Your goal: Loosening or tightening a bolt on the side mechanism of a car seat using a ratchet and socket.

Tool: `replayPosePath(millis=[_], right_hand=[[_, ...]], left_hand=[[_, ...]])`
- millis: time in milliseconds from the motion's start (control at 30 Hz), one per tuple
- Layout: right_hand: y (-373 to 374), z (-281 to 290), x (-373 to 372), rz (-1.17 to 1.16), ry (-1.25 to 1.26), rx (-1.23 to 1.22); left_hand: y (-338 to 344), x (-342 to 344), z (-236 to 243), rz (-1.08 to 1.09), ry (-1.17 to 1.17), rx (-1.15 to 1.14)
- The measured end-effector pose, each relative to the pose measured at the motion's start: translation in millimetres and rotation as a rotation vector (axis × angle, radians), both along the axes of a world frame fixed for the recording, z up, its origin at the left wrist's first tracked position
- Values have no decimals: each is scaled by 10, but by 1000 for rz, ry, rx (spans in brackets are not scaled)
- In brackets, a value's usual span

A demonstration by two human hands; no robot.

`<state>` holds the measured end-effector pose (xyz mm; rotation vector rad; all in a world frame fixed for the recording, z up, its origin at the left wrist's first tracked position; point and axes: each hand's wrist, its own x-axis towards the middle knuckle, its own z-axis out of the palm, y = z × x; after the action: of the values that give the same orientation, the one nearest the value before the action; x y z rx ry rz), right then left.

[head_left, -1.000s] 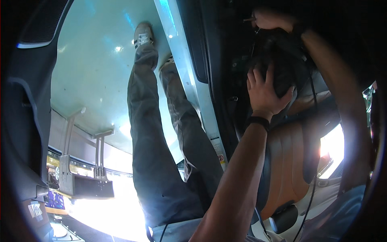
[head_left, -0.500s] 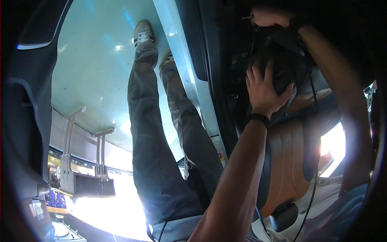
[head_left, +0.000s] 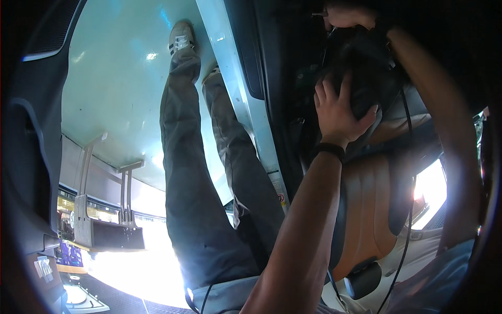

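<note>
Inside a car, my left hand (head_left: 337, 112) lies spread over a dark, rounded piece (head_left: 361, 55) at the right of the view, its fingers apart on the surface. Farther up, my right hand (head_left: 348, 17) has its fingers closed on a thin metal tool (head_left: 318, 14), just above that dark piece. The piece is in deep shadow, so I cannot make out what it is. A black cable (head_left: 409, 125) hangs beside it, running down past the seat.
My legs (head_left: 188, 172) stretch toward a pale glossy floor (head_left: 104, 83) beside the door sill (head_left: 230, 63). A dark door panel (head_left: 31, 146) lines the left edge, with a metal stand (head_left: 110, 235) beyond it. An orange-and-black seat (head_left: 363, 209) is at the lower right.
The whole view has shifted slightly, so things appear a little higher and farther left. Both hands stay at the same dark piece, with little visible movement.
</note>
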<state>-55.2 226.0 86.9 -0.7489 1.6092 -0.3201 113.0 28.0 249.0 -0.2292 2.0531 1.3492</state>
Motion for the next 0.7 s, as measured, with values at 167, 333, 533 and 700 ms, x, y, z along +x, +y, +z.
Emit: replayPosePath(millis=[167, 333, 533, 700], right_hand=[[-766, 291, -140, -16, 241, -111], [-142, 359, 41, -395, 68, 96], [-619, 266, -82, -195, 172, 79], [-315, 355, -33, -250, 194, -162]], left_hand=[[-297, -57, -202, -37, 37, -133], [-11, -49, 4, -5, 4, -12], [-191, -84, -143, -17, 34, -54], [-164, -71, -93, -54, 33, -84]])
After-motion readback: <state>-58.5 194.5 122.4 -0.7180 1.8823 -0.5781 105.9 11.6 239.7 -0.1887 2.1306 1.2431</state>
